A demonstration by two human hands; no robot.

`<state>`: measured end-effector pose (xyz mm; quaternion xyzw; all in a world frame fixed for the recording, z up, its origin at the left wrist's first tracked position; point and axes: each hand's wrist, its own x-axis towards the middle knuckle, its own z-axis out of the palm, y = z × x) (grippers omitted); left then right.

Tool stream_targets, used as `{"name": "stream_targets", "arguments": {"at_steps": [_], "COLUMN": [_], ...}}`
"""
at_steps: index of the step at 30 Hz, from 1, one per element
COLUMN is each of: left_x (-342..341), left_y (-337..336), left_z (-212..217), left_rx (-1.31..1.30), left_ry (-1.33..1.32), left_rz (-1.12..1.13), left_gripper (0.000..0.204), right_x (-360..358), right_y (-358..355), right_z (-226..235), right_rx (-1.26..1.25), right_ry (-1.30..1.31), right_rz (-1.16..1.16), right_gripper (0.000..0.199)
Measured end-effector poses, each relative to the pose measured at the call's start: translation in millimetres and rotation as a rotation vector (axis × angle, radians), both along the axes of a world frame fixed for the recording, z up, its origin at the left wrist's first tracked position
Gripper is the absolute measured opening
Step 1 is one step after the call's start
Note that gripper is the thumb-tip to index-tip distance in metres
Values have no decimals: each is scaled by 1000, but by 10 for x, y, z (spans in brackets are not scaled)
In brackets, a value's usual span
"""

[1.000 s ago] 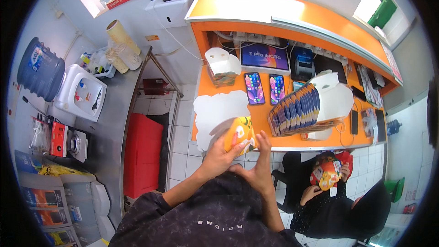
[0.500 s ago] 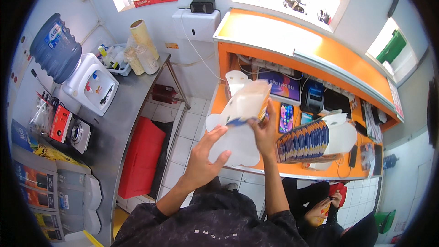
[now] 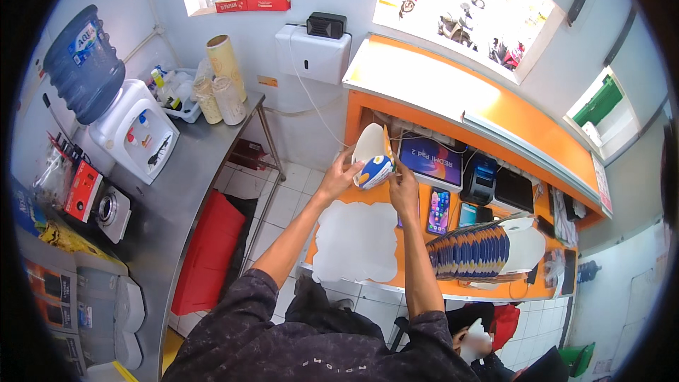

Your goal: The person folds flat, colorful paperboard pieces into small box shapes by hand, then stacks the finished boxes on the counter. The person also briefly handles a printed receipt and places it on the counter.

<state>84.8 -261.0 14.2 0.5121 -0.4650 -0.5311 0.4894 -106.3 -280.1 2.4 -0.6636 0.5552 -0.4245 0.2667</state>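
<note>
Between my two hands, above the orange counter (image 3: 327,267), is a paper food box (image 3: 374,170) with a white inside and a blue, yellow and orange outside. My left hand (image 3: 341,174) grips its left side. Fingers of my right hand (image 3: 404,189) close on its right edge. Just below, flat white cardboard blanks (image 3: 356,242) lie at the counter's front. To the right rests a long row of nested folded boxes (image 3: 470,252) in the same blue and orange, its white open end facing right.
A phone (image 3: 438,211), a purple tablet box (image 3: 430,160) and a dark printer-like device (image 3: 480,175) sit behind the nested boxes. A steel table (image 3: 194,163) with a water dispenser (image 3: 134,131) stands left. Another person (image 3: 488,339) sits at the lower right.
The food box has turned so its printed blue side faces me. My left hand has moved up from its lower edge onto its left side, uncovering the white blanks.
</note>
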Motion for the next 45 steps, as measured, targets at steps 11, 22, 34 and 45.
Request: {"name": "stream_targets", "arguments": {"at_steps": [11,22,34,45], "left_x": [-281,-458,-109,110], "left_y": [511,62,292,-203], "left_z": [205,-814,-1224,-1153], "left_rx": [-411,-272,-126,-201], "left_ry": [-206,-316,-679,-564], "left_rz": [-148,-148,93,22], "left_gripper": [65,25,39,69], "right_x": [-149,227,121,-147], "right_y": [897,924,809,234], "right_z": [-87,-1205,-1167,-825], "right_rx": [-32,161,196,112], "right_ry": [-497,-609,-195,187], "right_rz": [-193,-366,-386,-552], "right_gripper": [67,70,44,76]}}
